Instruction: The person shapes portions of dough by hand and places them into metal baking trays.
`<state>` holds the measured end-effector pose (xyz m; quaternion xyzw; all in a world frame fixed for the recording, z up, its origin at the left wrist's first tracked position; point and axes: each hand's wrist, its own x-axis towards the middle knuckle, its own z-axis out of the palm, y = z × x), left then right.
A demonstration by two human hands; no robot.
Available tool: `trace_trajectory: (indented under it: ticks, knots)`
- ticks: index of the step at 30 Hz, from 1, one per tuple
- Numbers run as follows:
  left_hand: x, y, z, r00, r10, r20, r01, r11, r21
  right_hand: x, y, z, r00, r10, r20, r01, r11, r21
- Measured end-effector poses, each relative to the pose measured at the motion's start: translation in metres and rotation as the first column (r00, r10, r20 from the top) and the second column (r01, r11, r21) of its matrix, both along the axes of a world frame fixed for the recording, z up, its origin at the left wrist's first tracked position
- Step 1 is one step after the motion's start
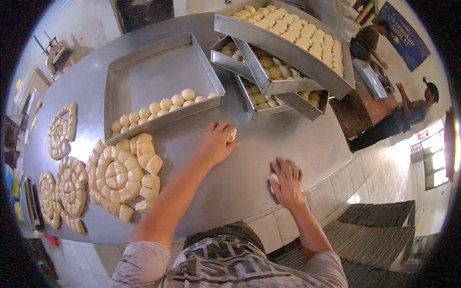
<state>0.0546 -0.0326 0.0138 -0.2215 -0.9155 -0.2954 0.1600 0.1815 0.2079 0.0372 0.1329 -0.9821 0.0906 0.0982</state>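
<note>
Your brightest light is the window [436, 161] at 3 o'clock. Glare whitens your counter [230, 192] toward 9 o'clock; shadow edges your right hand [287, 180], slightly blurred. Straight edges bow outward; corners fall to grainy black.

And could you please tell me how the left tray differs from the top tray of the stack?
The left tray sits on the table; the top tray rests on other trays. The left tray has dough balls only along its near side, leaving most of its floor bare; the top tray shows rows of dough balls across its inside. Both are metal trays holding pale dough balls.
</note>
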Motion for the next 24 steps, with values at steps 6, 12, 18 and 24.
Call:
trace_trajectory:
  ticks: [6, 12, 18, 24]
  knots:
    - [0.007, 0.001, -0.009, 0.998, 0.067, 0.012, -0.068, 0.983, 0.171, -0.048, -0.032, -0.031, 0.998, 0.045, 0.041, -0.034, 0.971, -0.236]
    - [0.051, -0.040, -0.001, 0.969, 0.237, 0.068, -0.229, 0.968, -0.104, -0.083, 0.016, -0.032, 0.994, -0.093, -0.053, 0.086, 0.989, -0.123]
    - [0.098, -0.077, 0.037, 0.928, 0.369, -0.045, -0.372, 0.926, -0.072, -0.059, -0.057, -0.030, 0.970, 0.225, -0.092, -0.242, 0.923, -0.298]
    - [0.169, -0.202, 0.039, 0.549, 0.820, -0.160, -0.766, 0.571, 0.296, -0.116, 0.016, -0.045, 0.936, -0.266, -0.232, 0.200, 0.941, -0.273]
